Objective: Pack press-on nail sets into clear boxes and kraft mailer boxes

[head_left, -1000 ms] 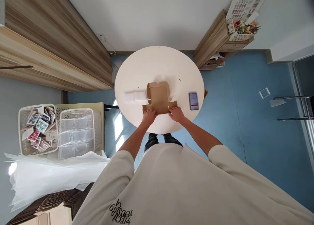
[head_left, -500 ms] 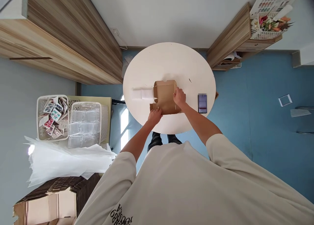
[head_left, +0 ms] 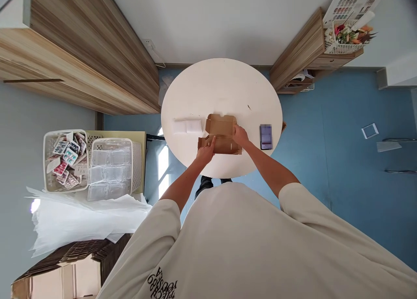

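A brown cardboard box [head_left: 222,126], partly folded along its creases, lies on the round white table [head_left: 221,81] in front of me. My left hand [head_left: 206,152] grips its near left part, one finger stretched up across the cardboard. At the right side, my right hand [head_left: 240,135] is closed on the edge of the box; some of its fingers are hidden. Left of the box lies a white, soft-looking wrapped pack [head_left: 187,126] in two sections, touched by neither hand.
A phone [head_left: 266,137] lies at the table's right. On the left stand a basket of small coloured packs [head_left: 67,160] and a basket of clear plastic cases [head_left: 110,168]. White sheets [head_left: 87,216] and stacked flat cardboard [head_left: 65,273] are nearer me. A wooden cabinet [head_left: 299,47] stands at back right.
The far panel of the cardboard box has tilted up along its crease, so it looks shorter. My left hand has moved a finger up onto the cardboard. The view has shifted slightly.
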Demonstrator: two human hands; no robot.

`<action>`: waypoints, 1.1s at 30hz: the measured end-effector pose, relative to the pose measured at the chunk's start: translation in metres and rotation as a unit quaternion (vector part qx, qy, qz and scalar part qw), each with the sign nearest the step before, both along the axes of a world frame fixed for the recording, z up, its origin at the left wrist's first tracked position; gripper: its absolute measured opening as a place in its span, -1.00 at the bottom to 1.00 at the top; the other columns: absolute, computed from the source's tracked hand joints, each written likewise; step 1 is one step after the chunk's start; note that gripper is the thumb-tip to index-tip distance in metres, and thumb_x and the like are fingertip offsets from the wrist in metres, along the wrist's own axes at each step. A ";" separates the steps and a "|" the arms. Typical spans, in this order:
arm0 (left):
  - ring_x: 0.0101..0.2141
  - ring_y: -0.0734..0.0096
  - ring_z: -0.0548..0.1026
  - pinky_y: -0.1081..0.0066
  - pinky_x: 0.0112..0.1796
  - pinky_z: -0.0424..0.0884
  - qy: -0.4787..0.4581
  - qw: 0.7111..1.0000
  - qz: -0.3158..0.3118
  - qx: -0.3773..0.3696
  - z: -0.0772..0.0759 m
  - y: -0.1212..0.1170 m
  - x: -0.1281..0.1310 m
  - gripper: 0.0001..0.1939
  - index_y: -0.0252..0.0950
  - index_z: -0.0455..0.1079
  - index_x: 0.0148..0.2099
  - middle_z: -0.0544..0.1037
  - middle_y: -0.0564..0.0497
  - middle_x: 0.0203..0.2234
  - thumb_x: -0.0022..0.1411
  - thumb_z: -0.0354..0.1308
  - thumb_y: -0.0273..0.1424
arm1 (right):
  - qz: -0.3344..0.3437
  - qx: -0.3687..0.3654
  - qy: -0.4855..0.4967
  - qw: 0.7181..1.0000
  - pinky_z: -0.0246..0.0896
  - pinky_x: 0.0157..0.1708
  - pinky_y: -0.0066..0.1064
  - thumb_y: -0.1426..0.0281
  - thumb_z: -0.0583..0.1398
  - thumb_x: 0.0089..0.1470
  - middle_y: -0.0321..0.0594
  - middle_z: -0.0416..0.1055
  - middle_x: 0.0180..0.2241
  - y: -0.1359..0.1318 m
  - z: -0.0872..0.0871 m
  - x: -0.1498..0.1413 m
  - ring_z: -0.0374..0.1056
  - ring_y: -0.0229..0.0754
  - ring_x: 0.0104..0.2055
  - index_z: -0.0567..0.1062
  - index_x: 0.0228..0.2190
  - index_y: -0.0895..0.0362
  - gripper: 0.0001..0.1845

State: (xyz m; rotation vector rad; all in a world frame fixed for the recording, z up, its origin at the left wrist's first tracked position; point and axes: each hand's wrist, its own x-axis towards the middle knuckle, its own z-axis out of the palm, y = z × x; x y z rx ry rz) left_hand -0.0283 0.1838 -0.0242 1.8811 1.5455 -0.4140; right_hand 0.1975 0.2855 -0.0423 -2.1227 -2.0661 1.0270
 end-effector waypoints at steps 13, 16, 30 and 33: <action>-0.01 -0.21 0.65 -0.01 -0.02 0.54 0.009 1.000 0.000 -0.019 -0.003 0.007 0.007 -0.07 -0.34 -0.42 0.64 0.63 -0.40 -0.04 0.49 0.08 -0.35 | 0.042 0.097 -0.091 0.990 0.19 0.23 0.16 0.41 0.01 0.38 0.22 0.27 0.33 -0.039 0.016 -0.009 0.21 0.27 0.32 0.35 0.32 0.14 -0.46; -0.01 -0.22 0.65 0.00 -0.02 0.55 0.006 1.000 0.009 -0.017 -0.004 0.006 0.007 -0.06 -0.33 -0.40 0.64 0.63 -0.40 -0.04 0.48 0.09 -0.34 | 0.162 0.130 -0.074 0.975 0.01 0.36 0.17 0.33 0.03 0.40 0.14 0.15 0.43 -0.057 0.021 -0.021 0.08 0.25 0.43 0.36 0.34 0.14 -0.45; -0.05 -0.16 0.65 0.03 -0.01 0.52 -0.005 1.000 -0.003 0.024 -0.007 0.001 0.005 -0.12 -0.39 -0.27 0.63 0.62 -0.42 -0.04 0.46 0.07 -0.34 | 0.270 0.060 -0.121 0.953 -0.06 0.46 0.11 0.18 0.24 0.27 0.10 0.02 0.52 -0.079 0.003 -0.032 -0.01 0.26 0.53 0.13 0.49 0.19 -0.10; 0.06 -0.13 0.61 -0.01 0.16 0.41 -0.035 0.998 -0.004 0.042 -0.005 -0.003 -0.001 -0.10 -0.34 -0.25 0.63 0.61 -0.38 0.02 0.42 0.10 -0.43 | 0.271 0.063 -0.129 0.952 -0.05 0.46 0.11 0.18 0.24 0.27 0.12 0.02 0.52 -0.079 0.003 -0.033 0.00 0.26 0.52 0.12 0.49 0.20 -0.09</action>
